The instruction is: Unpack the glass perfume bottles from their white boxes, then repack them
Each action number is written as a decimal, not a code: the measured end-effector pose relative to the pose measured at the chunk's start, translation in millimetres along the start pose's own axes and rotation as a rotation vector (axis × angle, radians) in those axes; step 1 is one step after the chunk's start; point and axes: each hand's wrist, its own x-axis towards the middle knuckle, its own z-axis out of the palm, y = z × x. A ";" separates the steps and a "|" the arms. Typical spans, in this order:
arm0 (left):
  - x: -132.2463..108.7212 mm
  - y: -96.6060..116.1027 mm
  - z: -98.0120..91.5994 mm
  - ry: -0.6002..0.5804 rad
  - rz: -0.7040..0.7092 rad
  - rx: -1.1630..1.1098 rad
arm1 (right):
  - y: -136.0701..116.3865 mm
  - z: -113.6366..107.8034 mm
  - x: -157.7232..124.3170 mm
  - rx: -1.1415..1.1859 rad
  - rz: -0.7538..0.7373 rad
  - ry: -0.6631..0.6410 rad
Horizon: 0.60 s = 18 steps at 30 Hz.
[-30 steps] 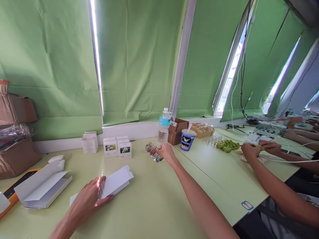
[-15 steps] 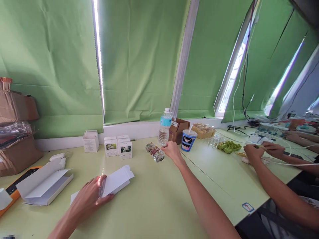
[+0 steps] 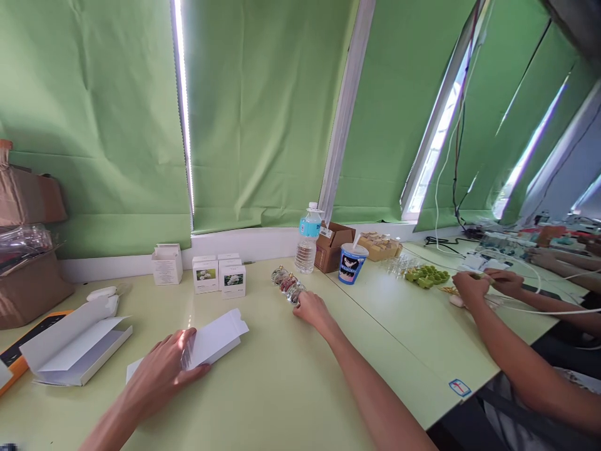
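My left hand (image 3: 164, 366) is wrapped over a long white cardboard box (image 3: 216, 341), which lies aslant on the table with its end flap toward the right. Fingers and palm cover the box's near part. My right hand (image 3: 313, 311) is closed at the nearest of several shiny glass ornaments (image 3: 287, 285) with gold-coloured tops, set in a short slanting row. Its fingertips are bent at that ornament's near edge and partly hidden. Left of my left hand, an open white box (image 3: 84, 357) lies with its lid raised.
Small white boxes with flower pictures (image 3: 233, 282) and another white carton (image 3: 167, 264) stand at the back. A water bottle (image 3: 307, 244), a brown box (image 3: 331, 247) and a blue cup (image 3: 351, 266) stand behind my right hand. A co-worker's hands (image 3: 472, 288) work at the right, near green moulded trays (image 3: 426, 276).
My right hand has come nearer, from the right side of the front ornament down to its near edge. The left hand keeps its hold on the box. The view has shifted slightly.
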 end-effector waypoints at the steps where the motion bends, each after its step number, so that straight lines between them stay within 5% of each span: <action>1: 0.1 -0.7 0.5 0.002 0.000 0.000 | 0.0 -0.1 0.2 0.000 0.000 -0.003; 18: 2.9 -8.8 7.5 0.034 0.004 0.010 | 25.0 -14.4 1.6 0.150 0.051 -0.028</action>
